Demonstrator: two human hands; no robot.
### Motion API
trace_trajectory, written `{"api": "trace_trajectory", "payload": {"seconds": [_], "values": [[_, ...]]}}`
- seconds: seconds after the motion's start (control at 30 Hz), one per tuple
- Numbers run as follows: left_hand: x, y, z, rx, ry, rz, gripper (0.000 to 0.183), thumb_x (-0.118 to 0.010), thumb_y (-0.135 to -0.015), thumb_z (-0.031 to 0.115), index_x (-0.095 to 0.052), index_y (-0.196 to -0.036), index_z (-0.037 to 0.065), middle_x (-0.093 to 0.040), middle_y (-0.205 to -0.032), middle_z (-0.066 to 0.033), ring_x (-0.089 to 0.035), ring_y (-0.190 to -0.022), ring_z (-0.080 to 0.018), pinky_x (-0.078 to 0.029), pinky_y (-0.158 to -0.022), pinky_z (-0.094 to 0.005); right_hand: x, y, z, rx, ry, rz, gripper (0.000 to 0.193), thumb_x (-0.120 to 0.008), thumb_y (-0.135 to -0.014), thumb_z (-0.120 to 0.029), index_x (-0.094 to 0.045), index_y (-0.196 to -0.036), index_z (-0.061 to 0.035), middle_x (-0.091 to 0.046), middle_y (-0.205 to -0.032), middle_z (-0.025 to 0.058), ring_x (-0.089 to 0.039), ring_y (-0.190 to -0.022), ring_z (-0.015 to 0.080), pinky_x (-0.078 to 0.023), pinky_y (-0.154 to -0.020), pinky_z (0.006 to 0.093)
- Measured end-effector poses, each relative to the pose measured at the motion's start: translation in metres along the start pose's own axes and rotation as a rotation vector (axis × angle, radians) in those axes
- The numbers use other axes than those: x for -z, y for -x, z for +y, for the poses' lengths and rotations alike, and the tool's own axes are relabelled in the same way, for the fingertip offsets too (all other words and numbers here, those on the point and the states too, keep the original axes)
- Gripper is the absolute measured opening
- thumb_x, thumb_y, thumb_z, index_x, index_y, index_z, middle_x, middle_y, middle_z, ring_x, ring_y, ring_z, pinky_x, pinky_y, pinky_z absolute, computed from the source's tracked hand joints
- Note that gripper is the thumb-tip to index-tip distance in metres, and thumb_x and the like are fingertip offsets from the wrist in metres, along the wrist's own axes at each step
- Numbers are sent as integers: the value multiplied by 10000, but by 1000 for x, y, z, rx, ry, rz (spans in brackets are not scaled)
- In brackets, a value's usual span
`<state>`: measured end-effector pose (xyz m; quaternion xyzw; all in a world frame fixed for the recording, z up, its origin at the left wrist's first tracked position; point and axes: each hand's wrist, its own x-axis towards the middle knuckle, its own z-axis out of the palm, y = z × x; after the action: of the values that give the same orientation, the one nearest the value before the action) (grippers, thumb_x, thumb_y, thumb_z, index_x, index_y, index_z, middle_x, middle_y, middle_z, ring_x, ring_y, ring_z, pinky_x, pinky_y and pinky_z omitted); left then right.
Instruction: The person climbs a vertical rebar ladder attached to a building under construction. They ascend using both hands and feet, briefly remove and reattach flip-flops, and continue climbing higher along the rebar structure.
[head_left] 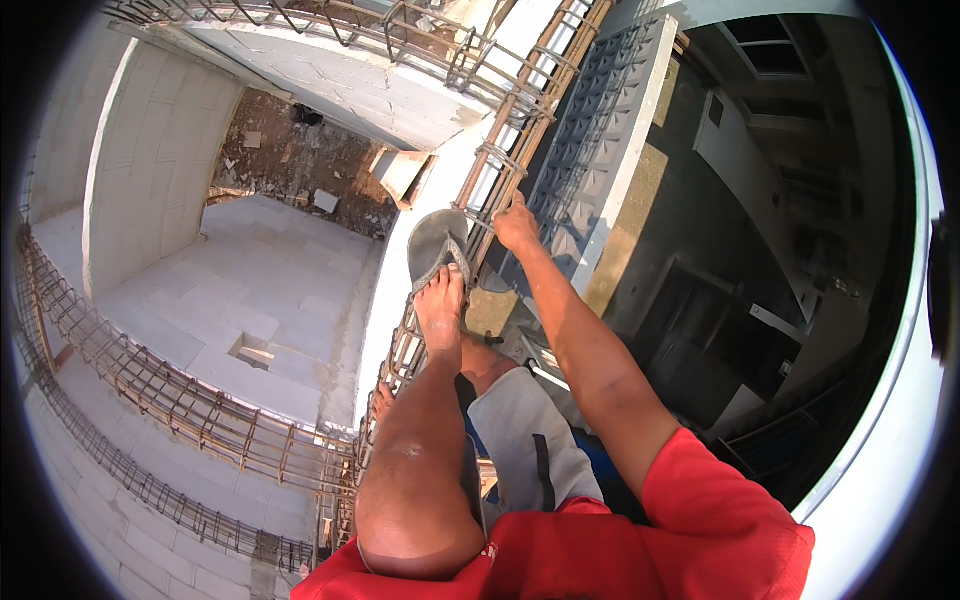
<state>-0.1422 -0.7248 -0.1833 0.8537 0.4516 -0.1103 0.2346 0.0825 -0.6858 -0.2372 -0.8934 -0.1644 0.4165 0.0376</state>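
My right hand (517, 226) reaches forward with the arm stretched out. Its fingers are closed at the side of a long, rusty rebar cage (514, 140), around one of the bars as far as I can see. My left hand does not show. One of my feet, in a grey flip-flop (437, 243), rests on the white wall top (452, 178) beside the cage. A small patch of skin left of my bent leg is mostly hidden; I cannot tell whether it is toes or fingers.
Left of the wall, a room with a pale block floor (290, 290) lies far below. More rebar cages (215, 425) cross at lower left. On the right, a grey panel with pyramid-shaped studs (585, 130) borders a deep, dark drop (690, 290). Rubble (290, 165) lies beyond the room.
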Motion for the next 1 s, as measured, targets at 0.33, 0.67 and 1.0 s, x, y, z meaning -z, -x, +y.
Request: {"api": "trace_trajectory", "payload": {"seconds": [0.33,0.67,1.0], "values": [[18,-18,8,-85,-75,98,537,-762,-864,68,-610,-1379,60,-654,-1316,-110,-641,-1271,-300,-549,-992,-401,15,5,1,-1,3,-34,816,-648,-1030,-273,-238,-1697,-43,-672,-1398,295,-655,-1288,455,-524,-1091,518],[4,-34,14,44,285,143,504,-744,-964,260,-619,-1413,67,-629,-1382,-169,-597,-1263,-355,-443,-1139,-441,21,12,-8,4,7,-10,734,-650,-1015,-267,-323,-1636,-52,-707,-1325,284,-663,-1269,461,-535,-1091,511],[-6,-42,21,80,48,138,614,-597,-1061,183,-394,-1616,16,-402,-1672,-242,-308,-1599,-384,-232,-1333,-428,19,12,-7,0,-64,5,764,-621,-931,-153,-357,-1631,1,-717,-1300,289,-693,-1234,416,-534,-1102,478]]}}
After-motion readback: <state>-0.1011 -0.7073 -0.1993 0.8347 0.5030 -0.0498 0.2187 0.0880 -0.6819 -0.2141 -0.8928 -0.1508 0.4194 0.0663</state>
